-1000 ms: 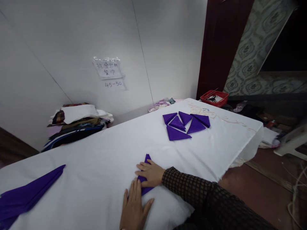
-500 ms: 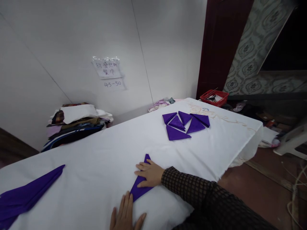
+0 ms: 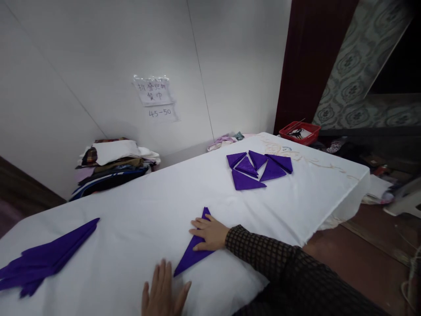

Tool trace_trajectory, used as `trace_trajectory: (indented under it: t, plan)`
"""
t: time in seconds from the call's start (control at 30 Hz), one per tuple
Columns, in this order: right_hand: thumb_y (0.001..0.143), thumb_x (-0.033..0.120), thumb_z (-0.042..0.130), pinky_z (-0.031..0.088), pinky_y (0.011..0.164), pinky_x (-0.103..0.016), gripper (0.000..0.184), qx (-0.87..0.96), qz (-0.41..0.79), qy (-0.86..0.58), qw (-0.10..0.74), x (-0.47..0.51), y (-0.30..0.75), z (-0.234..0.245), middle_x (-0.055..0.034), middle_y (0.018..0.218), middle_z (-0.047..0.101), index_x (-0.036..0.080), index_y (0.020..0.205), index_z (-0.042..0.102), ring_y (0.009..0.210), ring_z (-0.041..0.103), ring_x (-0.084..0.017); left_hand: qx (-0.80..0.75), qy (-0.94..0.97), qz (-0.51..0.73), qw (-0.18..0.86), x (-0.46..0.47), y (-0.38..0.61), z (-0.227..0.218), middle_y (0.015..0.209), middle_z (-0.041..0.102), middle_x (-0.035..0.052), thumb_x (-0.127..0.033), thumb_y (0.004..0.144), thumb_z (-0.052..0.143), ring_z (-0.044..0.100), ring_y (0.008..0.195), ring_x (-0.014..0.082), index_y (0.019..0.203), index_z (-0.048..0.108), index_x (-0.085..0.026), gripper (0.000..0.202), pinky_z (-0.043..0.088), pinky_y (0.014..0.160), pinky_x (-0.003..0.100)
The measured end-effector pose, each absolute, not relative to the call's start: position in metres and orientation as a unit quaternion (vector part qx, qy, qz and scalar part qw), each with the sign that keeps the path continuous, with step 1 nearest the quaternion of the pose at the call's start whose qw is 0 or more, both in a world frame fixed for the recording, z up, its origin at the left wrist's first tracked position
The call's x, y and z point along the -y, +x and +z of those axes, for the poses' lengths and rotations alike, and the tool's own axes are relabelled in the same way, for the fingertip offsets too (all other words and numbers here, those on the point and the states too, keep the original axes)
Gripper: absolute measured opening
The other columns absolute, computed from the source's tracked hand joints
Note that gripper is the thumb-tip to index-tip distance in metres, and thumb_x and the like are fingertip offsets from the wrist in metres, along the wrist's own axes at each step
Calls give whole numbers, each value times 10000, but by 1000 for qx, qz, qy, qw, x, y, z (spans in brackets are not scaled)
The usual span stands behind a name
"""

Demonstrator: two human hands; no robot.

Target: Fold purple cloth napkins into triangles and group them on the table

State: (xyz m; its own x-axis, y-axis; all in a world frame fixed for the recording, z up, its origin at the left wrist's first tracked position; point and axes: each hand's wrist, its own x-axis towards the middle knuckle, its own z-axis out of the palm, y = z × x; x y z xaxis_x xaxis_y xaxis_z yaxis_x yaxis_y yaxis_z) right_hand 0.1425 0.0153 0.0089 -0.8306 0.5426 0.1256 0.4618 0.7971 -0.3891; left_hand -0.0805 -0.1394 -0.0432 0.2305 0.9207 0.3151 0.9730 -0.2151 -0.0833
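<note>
A purple cloth napkin [image 3: 189, 260], folded into a triangle, lies on the white tablecloth in front of me. My right hand [image 3: 210, 233] rests flat across it with fingers spread, covering its middle. Just left of the napkin's near corner is my left hand [image 3: 162, 292], fingers stretched out and apart from the cloth; the frame's lower edge cuts it off. Several folded purple triangles [image 3: 250, 180] are grouped farther off to the right. At the left, a loose heap of purple napkins [image 3: 55, 259] spreads over the tablecloth.
The white-covered table [image 3: 131, 237] stands along a pale wall bearing a handwritten paper sign [image 3: 156, 98]. Behind it is a stack of folded clothes [image 3: 113, 164]. A red basket [image 3: 307, 134] sits past the far right corner, and a white stool [image 3: 404, 199] is on the right.
My left hand has moved left and toward me, off the napkin's near corner. My right hand stays flat on the napkin. The whole view has shifted slightly.
</note>
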Motion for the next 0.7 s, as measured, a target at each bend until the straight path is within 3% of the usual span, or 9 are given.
trace_trajectory:
  t: [0.1, 0.17, 0.7]
  plan:
    - [873, 586, 403, 125, 1093, -510, 655, 942, 166, -268, 116, -15, 143, 9, -144, 1476, 283, 169, 1377, 372, 1364, 215, -270, 597, -774, -134, 162, 116, -50, -35, 1406, 404, 177, -486, 861, 353, 320, 1328, 291, 1384, 334, -79, 664, 297, 1031, 504]
    - [878, 572, 403, 134, 1092, -506, 638, 943, 157, -269, 113, -15, 143, 9, -135, 1475, 290, 175, 1377, 370, 1362, 222, -265, 581, -787, -135, 158, 106, -31, -36, 1404, 408, 173, -519, 849, 369, 327, 1325, 277, 1390, 315, -68, 706, 286, 1043, 494]
    - [873, 592, 398, 117, 1099, -487, 652, 941, 162, -270, 120, -15, 144, 10, -132, 1474, 293, 174, 1373, 377, 1363, 220, -255, 629, -771, -58, 81, 150, -70, -64, 1407, 417, 93, -484, 838, 369, 389, 1290, 276, 1373, 395, -177, 618, 304, 1021, 504]
